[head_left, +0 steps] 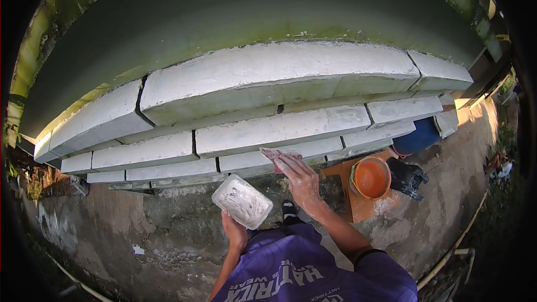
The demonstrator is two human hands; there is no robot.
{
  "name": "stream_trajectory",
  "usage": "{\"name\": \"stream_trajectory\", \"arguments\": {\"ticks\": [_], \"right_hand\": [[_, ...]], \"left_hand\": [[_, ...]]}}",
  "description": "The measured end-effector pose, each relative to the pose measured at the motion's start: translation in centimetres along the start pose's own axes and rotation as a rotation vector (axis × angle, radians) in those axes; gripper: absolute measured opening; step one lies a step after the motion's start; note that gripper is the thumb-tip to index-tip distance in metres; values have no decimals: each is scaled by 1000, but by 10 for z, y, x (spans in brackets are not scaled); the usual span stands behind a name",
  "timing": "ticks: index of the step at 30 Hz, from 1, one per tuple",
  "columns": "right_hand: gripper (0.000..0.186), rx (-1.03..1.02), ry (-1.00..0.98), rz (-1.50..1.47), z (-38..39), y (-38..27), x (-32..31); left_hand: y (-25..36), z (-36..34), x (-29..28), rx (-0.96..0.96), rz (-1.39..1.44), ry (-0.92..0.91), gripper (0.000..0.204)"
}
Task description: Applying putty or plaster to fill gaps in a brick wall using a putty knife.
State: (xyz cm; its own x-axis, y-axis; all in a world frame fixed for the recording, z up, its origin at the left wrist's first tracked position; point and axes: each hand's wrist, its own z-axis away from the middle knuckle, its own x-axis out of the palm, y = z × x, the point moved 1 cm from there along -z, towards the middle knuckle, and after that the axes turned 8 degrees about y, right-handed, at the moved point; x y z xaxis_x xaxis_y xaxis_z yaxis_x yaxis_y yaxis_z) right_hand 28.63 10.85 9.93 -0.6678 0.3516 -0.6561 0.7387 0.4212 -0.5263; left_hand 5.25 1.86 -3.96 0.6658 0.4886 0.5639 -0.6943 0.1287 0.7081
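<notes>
My left hand grips the near edge of a white rectangular tray, tilted slightly, with white paste spread inside. My right hand is closed on a thin, flat reddish piece smeared with white; its exact kind cannot be made out. White smears cover the back of this hand. The flat piece is in front of the lower tiers of white blocks; whether it touches them is unclear. Dark gaps part the blocks, and the top ledge carries a whitish coating.
To the right, an orange bucket stands on a brown sheet, beside a black crumpled item. A dark blue container sits against the blocks farther right. Behind the ledge rises a dark green wall. Stained concrete lies underfoot.
</notes>
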Motion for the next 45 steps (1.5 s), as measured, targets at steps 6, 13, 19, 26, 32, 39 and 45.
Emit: {"name": "stream_trajectory", "arguments": {"ticks": [6,13,19,26,32,39,45], "right_hand": [[59,-16,257,306,-48,45,-28],[63,-37,102,355,-4,39,6],[62,-172,156,181,-28,26,-24],[45,-159,-12,335,-21,49,-2],[61,-209,20,22,-30,23,-24],[52,-183,-56,329,-39,46,16],[49,-154,-236,-129,-31,18,-7]], "left_hand": [[5,4,9,2,-39,-2,49],[3,7,15,7,-62,14,50],[6,9,22,23,-51,36,53],[5,6,42,10,12,53,56],[-9,4,38,53,75,77,48],[-19,8,52,85,73,113,47],[-21,9,58,101,48,156,54]]}}
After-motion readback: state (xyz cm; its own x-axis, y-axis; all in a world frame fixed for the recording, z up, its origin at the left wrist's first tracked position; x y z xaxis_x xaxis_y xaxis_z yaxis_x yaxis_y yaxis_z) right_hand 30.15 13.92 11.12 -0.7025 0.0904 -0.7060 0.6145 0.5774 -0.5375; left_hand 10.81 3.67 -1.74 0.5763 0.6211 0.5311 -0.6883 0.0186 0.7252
